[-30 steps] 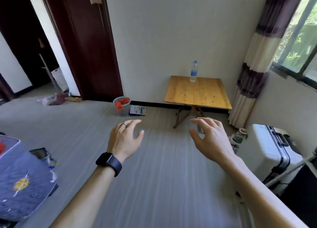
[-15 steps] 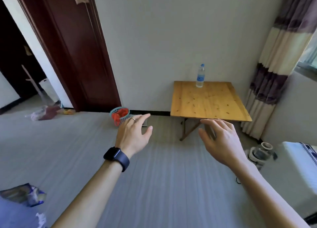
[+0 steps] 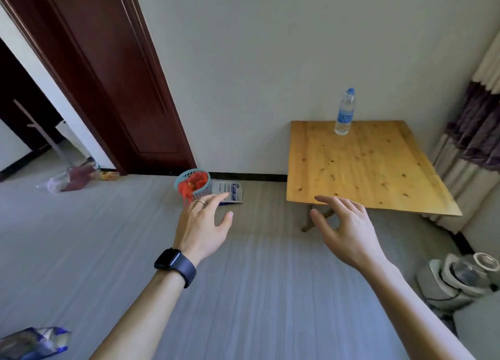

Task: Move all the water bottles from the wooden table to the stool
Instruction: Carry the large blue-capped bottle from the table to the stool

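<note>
While a dark door (image 3: 113, 70) stands open at the left, a basket (image 3: 193, 184) sits by the wall; the left hand (image 3: 201, 228), fingers loosely spread, and the right hand (image 3: 346, 230), likewise spread and holding nothing, hang over the floor, and the water bottle (image 3: 345, 112) stands upright at the far edge of the wooden table (image 3: 359, 167)

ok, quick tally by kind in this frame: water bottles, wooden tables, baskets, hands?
water bottle: 1
wooden table: 1
basket: 1
hands: 2 (left hand, right hand)
Total: 5
</note>
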Demonstrator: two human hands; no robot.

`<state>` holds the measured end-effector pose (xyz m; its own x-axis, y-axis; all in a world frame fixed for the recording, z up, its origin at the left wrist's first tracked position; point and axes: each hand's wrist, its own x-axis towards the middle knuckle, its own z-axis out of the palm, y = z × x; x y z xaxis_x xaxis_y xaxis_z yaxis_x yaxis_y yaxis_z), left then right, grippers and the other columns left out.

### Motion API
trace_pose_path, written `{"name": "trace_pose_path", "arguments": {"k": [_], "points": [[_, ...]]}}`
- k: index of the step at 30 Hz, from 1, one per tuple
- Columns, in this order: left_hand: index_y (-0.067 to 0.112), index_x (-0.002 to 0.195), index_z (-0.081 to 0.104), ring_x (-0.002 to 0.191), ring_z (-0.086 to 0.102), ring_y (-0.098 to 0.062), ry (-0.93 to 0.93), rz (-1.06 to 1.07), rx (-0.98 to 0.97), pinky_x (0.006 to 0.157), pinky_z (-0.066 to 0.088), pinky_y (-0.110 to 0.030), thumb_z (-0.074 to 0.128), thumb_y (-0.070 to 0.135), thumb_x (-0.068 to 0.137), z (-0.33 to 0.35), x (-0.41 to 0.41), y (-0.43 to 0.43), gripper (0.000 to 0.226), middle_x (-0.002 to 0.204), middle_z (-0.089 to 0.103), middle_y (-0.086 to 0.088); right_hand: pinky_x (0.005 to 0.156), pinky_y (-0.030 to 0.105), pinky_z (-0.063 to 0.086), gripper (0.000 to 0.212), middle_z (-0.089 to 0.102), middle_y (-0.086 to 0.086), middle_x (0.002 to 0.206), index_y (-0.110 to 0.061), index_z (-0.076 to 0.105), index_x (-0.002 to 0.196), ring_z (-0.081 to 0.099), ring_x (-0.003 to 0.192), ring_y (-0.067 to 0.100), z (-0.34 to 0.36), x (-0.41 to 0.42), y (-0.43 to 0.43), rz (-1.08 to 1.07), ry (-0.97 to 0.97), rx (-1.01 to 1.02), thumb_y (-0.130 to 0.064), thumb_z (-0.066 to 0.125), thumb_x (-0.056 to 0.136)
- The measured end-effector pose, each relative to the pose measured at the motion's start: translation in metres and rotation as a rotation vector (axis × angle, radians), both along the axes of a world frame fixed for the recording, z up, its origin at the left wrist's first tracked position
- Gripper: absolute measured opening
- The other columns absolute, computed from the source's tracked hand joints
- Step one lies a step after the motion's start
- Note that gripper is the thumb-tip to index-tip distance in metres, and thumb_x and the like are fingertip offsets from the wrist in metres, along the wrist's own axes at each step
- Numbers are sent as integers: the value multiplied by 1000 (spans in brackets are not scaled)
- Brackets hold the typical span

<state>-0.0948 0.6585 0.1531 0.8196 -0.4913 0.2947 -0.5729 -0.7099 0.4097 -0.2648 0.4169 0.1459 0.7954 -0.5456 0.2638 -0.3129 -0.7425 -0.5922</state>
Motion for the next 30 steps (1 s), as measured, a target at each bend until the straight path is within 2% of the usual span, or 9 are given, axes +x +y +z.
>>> {"name": "trace_pose_path", "arguments": {"k": [10,16,20,24,30], "points": [[25,133,60,122,53,-20,106,-64,5,100,40,-30,63,33,92,-39,186,-69,42,130,60,0,99,27,30,40,58,-7,133,-34,55,134,38,132,24,-34,180,-53,-20,103,35,-47,55,96],[26,133,60,120,55,-19,102,-160,66,100,36,-26,62,34,92,-36,332,-114,42,129,61,2,99,30,32,42,54,-7,140,-35,55,135,39,133,24,-39,297,-87,-159,119,58,-47,56,95],[29,133,59,120,54,-21,119,-207,106,102,39,-30,60,35,93,-32,416,-150,40,125,62,2,98,29,31,43,54,-7,140,-35,54,136,38,135,25,-47,354,-106,-232,154,90,-49,55,95],[29,132,61,122,54,-22,104,-306,121,103,39,-32,61,34,93,-37,477,-205,39,129,61,1,100,35,38,43,55,-8,138,-38,52,136,36,136,22,-59,398,-135,-334,200,137,-53,53,95],[32,137,54,128,48,-19,106,-478,177,106,36,-32,55,38,96,-49,555,-316,42,137,56,3,105,39,36,42,56,-6,137,-42,49,135,34,138,24,-82,473,-205,-448,182,204,-56,50,95]]}}
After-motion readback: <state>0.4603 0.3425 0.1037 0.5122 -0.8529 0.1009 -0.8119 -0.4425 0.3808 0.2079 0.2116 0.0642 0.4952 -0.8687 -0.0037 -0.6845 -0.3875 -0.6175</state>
